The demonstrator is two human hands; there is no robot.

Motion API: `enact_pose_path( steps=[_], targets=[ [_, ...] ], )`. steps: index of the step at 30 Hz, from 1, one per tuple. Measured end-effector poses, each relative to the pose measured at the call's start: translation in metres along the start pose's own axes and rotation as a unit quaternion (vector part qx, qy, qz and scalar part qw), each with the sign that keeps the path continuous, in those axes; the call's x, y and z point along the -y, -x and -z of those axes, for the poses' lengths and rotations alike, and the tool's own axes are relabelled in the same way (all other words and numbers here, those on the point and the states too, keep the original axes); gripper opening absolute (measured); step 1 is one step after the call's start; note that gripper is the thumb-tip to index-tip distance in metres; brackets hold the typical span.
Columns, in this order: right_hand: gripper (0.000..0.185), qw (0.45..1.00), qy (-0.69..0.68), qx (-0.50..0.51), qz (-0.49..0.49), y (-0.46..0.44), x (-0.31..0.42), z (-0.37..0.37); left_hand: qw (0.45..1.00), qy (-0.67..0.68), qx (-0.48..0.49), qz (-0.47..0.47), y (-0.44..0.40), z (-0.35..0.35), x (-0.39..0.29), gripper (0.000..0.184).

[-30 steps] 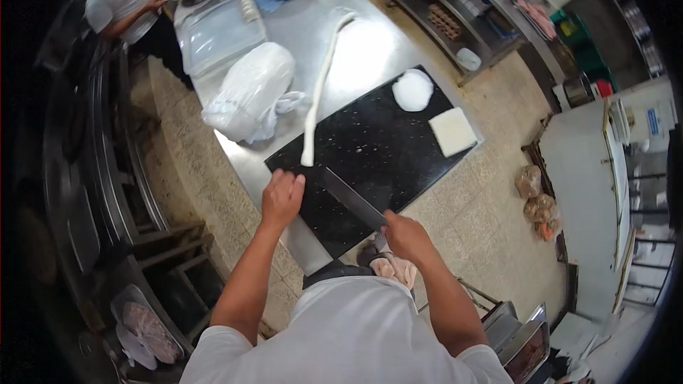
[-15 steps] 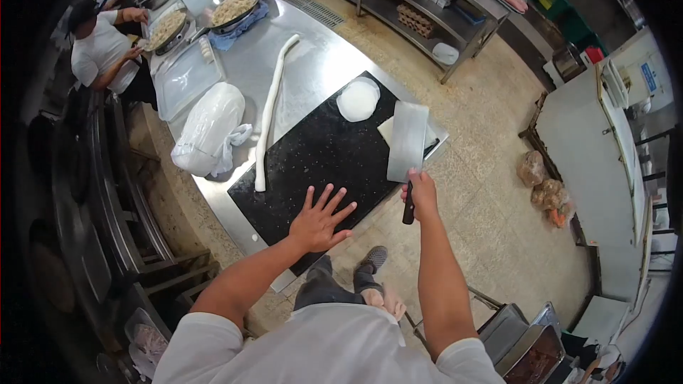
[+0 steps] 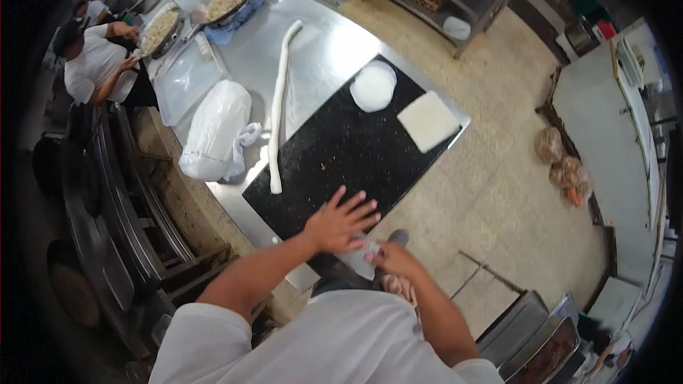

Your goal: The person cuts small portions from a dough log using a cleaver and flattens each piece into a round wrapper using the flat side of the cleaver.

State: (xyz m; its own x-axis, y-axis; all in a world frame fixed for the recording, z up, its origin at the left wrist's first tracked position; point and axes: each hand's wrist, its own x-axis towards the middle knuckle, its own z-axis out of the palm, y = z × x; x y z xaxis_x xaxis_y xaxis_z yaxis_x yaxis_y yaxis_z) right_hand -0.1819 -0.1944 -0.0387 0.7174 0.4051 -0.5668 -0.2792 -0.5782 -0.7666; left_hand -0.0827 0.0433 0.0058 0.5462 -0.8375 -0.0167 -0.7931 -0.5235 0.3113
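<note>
My left hand (image 3: 340, 226) is open, its fingers spread over the near edge of a black board (image 3: 324, 163). My right hand (image 3: 398, 259), close beside it, is closed on the cleaver (image 3: 356, 262). The cleaver's blade lies partly hidden beneath my left hand, and its handle is covered by my fingers. Ahead, a long white dough rope (image 3: 281, 107) runs from the board onto the steel table. Round flat white dough sheets (image 3: 373, 86) sit at the board's far side. To their right lies a square whitish pad (image 3: 429, 121).
A large plastic-wrapped white dough mass (image 3: 217, 131) rests left on the steel table (image 3: 320, 39). Beyond it are a clear tray (image 3: 186, 85) and pans of pale filling (image 3: 226, 3). A co-worker (image 3: 103, 64) stands at far left. Steel shelves (image 3: 455, 0) stand across the aisle.
My right hand has brought the cleaver from the board's right side down and left, against my left hand. The square pad is now uncovered. My left hand stays spread near the board's edge.
</note>
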Motion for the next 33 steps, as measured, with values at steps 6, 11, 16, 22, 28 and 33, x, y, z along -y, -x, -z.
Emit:
enact_pose_path(
  steps=[6,11,16,22,28,33],
  targets=[
    [0.055,0.994,0.082,-0.050,-0.058,-0.020,0.068,0.083,0.996,-0.017,-0.085,0.021,-0.067,0.014,0.046,0.072],
    [0.061,0.997,0.016,-0.069,-0.013,0.038,0.032,-0.009,0.983,0.063,0.065,-0.162,-0.007,-0.010,0.013,0.071],
    [0.063,0.982,0.069,-0.050,-0.167,0.009,0.080,0.048,0.989,0.011,0.057,-0.134,-0.046,0.005,0.031,0.071],
    [0.068,0.990,0.091,-0.075,-0.076,0.003,0.072,0.041,0.994,0.020,0.003,-0.104,-0.054,0.010,0.046,0.071],
    [0.065,0.981,0.081,-0.112,-0.134,0.048,0.063,0.011,0.986,0.052,0.048,-0.152,-0.029,-0.012,-0.006,0.069],
    [0.066,0.976,0.154,-0.107,-0.111,-0.006,0.092,0.073,0.995,-0.022,-0.003,-0.093,-0.081,0.021,0.055,0.073]
  ],
)
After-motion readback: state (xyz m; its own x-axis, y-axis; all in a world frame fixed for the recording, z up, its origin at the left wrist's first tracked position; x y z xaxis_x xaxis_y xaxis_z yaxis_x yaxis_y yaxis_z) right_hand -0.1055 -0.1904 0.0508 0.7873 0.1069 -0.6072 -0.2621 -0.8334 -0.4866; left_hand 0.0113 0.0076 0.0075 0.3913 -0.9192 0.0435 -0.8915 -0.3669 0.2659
